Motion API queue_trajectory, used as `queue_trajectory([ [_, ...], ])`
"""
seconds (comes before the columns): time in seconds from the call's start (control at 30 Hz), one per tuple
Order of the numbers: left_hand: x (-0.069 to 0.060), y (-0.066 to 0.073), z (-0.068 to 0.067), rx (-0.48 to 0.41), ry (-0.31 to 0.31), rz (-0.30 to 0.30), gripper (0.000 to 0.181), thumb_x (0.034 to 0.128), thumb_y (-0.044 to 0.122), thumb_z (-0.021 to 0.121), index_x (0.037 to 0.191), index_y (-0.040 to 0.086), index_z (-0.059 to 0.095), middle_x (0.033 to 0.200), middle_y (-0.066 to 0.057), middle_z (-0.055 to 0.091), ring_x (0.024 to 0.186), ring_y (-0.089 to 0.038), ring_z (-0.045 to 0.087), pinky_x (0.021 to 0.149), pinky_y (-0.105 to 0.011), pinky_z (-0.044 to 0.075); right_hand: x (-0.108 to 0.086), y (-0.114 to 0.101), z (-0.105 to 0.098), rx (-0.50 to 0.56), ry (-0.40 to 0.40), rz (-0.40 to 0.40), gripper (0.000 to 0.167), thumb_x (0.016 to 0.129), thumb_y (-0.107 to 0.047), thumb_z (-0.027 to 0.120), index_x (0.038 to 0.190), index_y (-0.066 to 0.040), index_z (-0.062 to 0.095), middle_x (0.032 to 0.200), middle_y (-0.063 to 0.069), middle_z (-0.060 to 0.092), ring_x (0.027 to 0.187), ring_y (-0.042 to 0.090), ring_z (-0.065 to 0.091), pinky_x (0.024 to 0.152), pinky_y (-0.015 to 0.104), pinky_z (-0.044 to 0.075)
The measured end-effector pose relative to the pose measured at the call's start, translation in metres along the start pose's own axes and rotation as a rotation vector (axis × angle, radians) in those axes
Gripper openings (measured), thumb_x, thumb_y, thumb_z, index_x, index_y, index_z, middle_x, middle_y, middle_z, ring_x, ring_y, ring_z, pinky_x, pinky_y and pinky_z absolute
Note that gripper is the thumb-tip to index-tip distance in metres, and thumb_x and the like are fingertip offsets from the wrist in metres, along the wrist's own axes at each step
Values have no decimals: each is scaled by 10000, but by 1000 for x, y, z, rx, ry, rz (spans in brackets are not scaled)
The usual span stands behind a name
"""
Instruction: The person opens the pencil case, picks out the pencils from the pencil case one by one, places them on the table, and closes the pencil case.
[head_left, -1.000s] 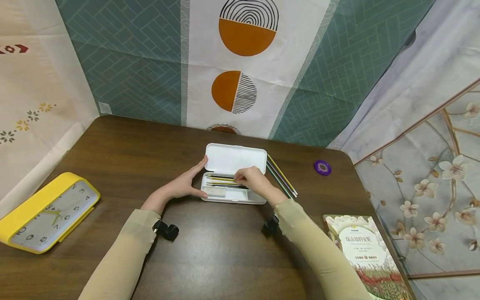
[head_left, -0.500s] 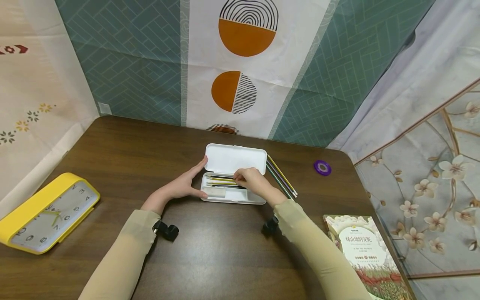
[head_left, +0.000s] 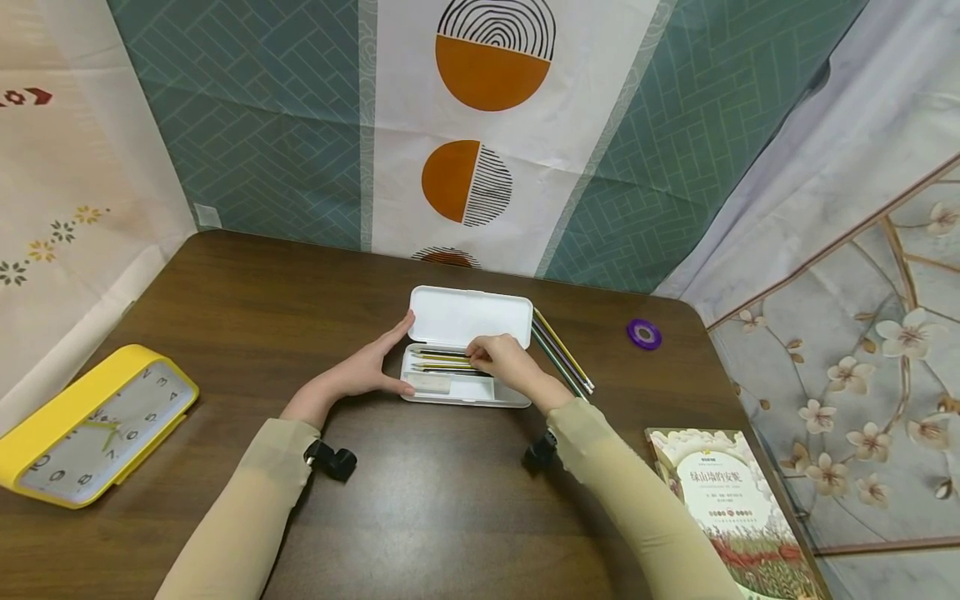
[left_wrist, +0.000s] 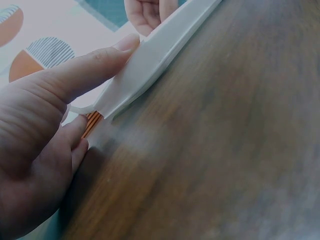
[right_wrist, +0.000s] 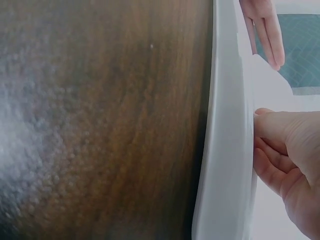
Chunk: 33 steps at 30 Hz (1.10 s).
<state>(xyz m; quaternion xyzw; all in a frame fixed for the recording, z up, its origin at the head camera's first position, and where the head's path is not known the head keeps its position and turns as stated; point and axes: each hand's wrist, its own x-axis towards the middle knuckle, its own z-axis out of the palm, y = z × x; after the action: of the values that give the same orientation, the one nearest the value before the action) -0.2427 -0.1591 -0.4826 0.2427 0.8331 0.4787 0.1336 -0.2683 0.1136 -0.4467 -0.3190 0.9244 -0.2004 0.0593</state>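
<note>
A white pencil case (head_left: 471,317) lies with its lid raised at the middle of the table. Several pencils (head_left: 438,367) lie inside, and a whitish block like an eraser (head_left: 429,382) sits in the front left compartment. My left hand (head_left: 363,367) spans the case's left end, thumb at the front wall and straight fingers by the lid. My right hand (head_left: 504,357) reaches into the case with curled fingers, pinching a pencil near its right end. In the right wrist view, the case wall (right_wrist: 227,135) hides the right fingertips.
More pencils (head_left: 562,352) lie on the table just right of the case. Farther right is a purple ring (head_left: 644,334). A yellow clock (head_left: 97,417) stands at the left, and a book (head_left: 716,492) lies at the right front. Curtains hang behind the table (head_left: 435,517).
Hardly anything differs. The right fingers have shifted very slightly to the left within the case; the left hand and the case stay in place.
</note>
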Motion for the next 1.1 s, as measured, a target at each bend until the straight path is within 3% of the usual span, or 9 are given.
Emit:
queue_trajectory([
  [0.6,1,-3,0,3,3,7,1241,717,273,882,1589,180,5,1656,-10,-62,1527,-279,-3,1194,-539,123,0,0,-3,4,7,-16,115,899,-79,692,1001,-34,722,925,84,755,888,190,717,814,308,550],
  [1.1,1,-4,1,6,2,-3,1236,725,297,876,1589,213,-3,1655,14,-63,1528,-265,0,1196,-536,123,1,3,-4,39,-19,-37,119,865,-18,712,984,-17,720,911,85,756,870,178,721,797,254,552],
])
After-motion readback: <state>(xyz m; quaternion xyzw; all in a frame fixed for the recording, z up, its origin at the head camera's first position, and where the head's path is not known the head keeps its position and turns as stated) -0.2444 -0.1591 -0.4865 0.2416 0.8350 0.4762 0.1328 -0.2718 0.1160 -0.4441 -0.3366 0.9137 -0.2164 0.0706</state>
